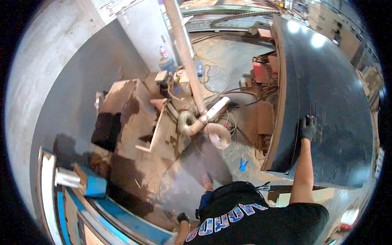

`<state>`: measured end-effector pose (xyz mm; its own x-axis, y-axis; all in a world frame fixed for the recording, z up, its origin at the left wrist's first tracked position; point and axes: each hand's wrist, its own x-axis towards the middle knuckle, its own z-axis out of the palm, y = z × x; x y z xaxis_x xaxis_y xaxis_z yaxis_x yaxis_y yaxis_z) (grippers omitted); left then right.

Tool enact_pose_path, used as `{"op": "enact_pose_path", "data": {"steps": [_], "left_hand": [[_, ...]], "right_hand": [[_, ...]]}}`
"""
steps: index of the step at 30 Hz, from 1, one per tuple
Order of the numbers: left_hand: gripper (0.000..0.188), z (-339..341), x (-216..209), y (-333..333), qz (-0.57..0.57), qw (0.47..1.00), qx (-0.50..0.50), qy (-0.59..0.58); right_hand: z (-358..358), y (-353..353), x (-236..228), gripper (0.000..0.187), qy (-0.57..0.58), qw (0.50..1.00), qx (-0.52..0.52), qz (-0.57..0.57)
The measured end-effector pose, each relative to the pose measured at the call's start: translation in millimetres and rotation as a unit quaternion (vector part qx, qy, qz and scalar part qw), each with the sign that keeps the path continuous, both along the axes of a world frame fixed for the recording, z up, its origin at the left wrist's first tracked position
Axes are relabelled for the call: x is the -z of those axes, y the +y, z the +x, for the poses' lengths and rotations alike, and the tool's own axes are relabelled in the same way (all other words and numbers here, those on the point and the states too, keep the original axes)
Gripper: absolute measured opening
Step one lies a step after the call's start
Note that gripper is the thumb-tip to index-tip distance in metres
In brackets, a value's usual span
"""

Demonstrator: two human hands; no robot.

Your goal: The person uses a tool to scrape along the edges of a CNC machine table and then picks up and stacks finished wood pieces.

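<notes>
My right hand (309, 126), in a dark glove with bare fingertips, rests on the top of a large black panel (335, 94) at the right. Its fingers point away from me and lie on the surface, close to thin scratch-like lines. Low in the picture, my left hand (182, 217), also gloved in a dark colour, hangs near the end of a blue metal beam (134, 222). It is small and shaded, and its fingers cannot be made out.
A ribbed hose (183, 45) drops to a coiled end on the dusty floor. Left of it stands a dust-covered wooden box (122, 96). A small blue object (243, 164) lies near the panel. Cables and reddish blocks (260, 72) sit beside the stack.
</notes>
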<state>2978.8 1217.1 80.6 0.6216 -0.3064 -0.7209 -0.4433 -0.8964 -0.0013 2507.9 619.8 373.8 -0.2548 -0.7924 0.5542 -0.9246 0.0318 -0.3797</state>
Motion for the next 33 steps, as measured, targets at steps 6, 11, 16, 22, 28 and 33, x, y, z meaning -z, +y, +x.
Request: {"op": "enact_pose_path", "data": {"steps": [6,11,16,22,28,33], "left_hand": [[0.033,197.1,-20.3,-156.9,0.086,0.902,0.401,-0.132],[0.037,279.7,-71.1,-297.9,-0.458,0.834,-0.283,0.118],[0.032,289.9,-72.0,-362.1,-0.369,0.918,0.123,-0.080],[0.033,208.7,-29.0,-385.9,0.060,0.949,0.311,-0.008],[0.034,180.9,-36.5,-489.3,-0.019,0.966,0.257,0.019],[0.035,180.7,-54.5,-584.7,-0.101,0.963,0.250,-0.008]], "right_hand": [[-22.4,19.8,25.2,0.049,0.113,0.981,0.129,0.094],[17.0,26.2,1.0,0.045,0.048,0.981,0.146,0.119],[22.7,-10.1,-13.8,0.051,0.331,0.881,0.148,0.305],[-11.4,-107.1,-32.3,0.055,0.041,0.978,0.119,0.167],[-22.4,-249.2,-41.0,0.053,0.112,0.977,0.109,0.144],[-38.3,-310.6,-38.3,0.052,0.129,0.981,0.094,0.113]]}}
